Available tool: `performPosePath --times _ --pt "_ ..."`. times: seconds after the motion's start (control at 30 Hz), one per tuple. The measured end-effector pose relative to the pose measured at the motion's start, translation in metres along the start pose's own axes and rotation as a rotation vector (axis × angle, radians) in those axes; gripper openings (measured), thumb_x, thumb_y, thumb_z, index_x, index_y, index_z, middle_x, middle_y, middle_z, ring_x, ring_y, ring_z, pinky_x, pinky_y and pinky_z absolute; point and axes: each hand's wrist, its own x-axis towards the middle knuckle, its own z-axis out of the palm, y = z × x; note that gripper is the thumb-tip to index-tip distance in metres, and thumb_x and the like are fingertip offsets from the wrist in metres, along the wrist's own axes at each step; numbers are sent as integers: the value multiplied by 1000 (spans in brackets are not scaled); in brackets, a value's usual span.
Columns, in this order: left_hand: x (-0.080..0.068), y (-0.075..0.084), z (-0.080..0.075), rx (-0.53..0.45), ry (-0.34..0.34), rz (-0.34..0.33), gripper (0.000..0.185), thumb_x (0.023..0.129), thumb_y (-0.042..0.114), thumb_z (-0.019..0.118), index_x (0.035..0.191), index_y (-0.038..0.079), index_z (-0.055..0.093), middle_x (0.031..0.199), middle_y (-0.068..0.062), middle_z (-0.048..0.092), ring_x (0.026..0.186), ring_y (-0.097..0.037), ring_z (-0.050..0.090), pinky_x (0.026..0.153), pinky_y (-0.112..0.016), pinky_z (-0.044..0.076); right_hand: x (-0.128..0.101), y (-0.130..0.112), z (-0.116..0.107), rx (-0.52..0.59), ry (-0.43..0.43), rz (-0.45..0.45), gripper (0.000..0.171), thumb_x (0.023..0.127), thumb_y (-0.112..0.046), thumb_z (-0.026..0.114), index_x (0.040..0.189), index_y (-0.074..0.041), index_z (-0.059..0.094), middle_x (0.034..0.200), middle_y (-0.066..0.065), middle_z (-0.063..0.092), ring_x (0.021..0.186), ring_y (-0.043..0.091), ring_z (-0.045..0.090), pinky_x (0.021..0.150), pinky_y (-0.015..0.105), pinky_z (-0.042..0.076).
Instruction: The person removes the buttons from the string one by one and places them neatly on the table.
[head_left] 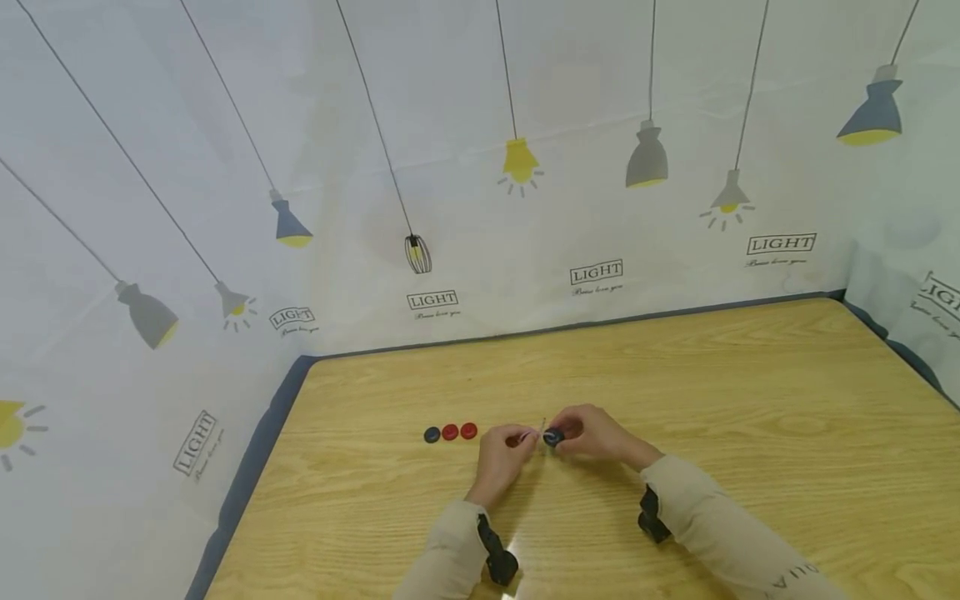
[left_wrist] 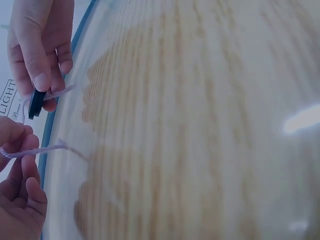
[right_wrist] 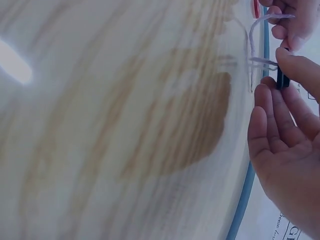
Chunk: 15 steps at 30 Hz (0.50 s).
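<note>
Head view, right grip (head_left: 592,433) pinching dark button (head_left: 553,437), left grip (head_left: 510,446) pinching thread (left_wrist: 45,148) just beside.

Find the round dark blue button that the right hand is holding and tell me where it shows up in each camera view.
Head view: the round dark blue button sits at centre, pinched by the right hand.
Left wrist view: the button is at the left edge, upper half, seen edge-on under the fingers.
Right wrist view: the button is at upper right, edge-on.
Shared landmark: the pale string, held by the left hand.
</note>
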Motion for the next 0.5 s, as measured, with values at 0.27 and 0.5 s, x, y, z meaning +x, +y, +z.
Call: performPosePath --times 0.27,0.5 --pt "-5 0 -4 -93 42 115 16 82 19 63 77 5 70 68 4 63 61 -2 52 55 -20 44 -2 -3 -3 60 22 46 28 74 -6 70 97 6 60 87 11 61 77 20 58 69 31 48" --pt "-2 0 1 -77 33 34 15 81 19 64 79 6 71 73 -1 65 64 -5 54 58 -19 44 -3 -2 -2 72 37 35 29 74 -5 70 97 7 60 86 11 61 76 18 57 68 28 48"
